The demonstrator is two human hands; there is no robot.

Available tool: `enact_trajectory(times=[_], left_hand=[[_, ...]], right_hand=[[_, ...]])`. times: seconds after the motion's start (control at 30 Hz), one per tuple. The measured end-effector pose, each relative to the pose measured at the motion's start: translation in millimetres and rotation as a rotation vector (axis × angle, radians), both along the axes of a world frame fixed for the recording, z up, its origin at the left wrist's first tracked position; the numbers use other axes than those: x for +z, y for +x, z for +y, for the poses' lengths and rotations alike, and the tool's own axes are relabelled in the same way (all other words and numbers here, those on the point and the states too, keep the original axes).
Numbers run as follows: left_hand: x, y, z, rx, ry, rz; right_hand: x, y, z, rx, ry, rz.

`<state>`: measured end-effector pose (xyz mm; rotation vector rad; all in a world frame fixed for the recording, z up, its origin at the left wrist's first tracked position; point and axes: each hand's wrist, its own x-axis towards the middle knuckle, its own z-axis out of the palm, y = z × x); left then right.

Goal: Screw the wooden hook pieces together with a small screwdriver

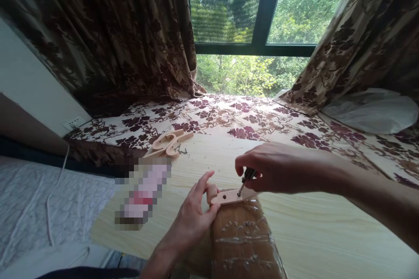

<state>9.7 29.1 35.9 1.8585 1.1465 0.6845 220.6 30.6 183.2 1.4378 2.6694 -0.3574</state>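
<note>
My right hand [262,165] is closed round the dark handle of a screwdriver [249,174]. The screwdriver tilts down, its tip at a hole in a pale wooden piece with a hooked end [231,196]. A dark spot at the tip may be a screw head; it is too small to be sure. Another dark hole shows nearer the hooked end. My left hand [194,211] grips that end between thumb and fingers. Beneath the wooden piece is a brown cardboard box [245,239] wrapped in clear tape, with small bits scattered on top.
Several curved wooden pieces [168,144] lie at the table's far left, beside a small pile of screws [182,150]. A pixelated pink object [144,196] is on the left of the light wooden table [327,226]. Behind are a floral-covered sill [248,117] and a white plastic bag [373,111].
</note>
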Motion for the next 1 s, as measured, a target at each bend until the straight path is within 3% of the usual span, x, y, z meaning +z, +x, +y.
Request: enact_trajectory(times=[0.23,0.4,0.5,0.6,0.8,1.0], left_hand=[[-5.2,1,1,0.024,0.038,0.036],[5.1,1,-24,0.131,0.476,0.067],[9.7,8,-41,-0.066,0.638,0.055],[1.9,20,-48,-0.210,0.641,0.160],[-21.2,38,-45,-0.215,0.649,0.398],[-18.5,44,-44,-0.180,0.690,0.467]], right_hand=[[-3.0,-6,0,-0.055,0.013,-0.024],[-5.2,-5,-2,-0.058,0.057,-0.041],[-5.7,-4,-2,-0.050,0.048,-0.010],[-4.8,-4,-1,-0.066,0.040,0.009],[-6.3,-5,-1,-0.071,0.054,0.005],[-6.3,-5,-1,-0.074,0.025,0.017]])
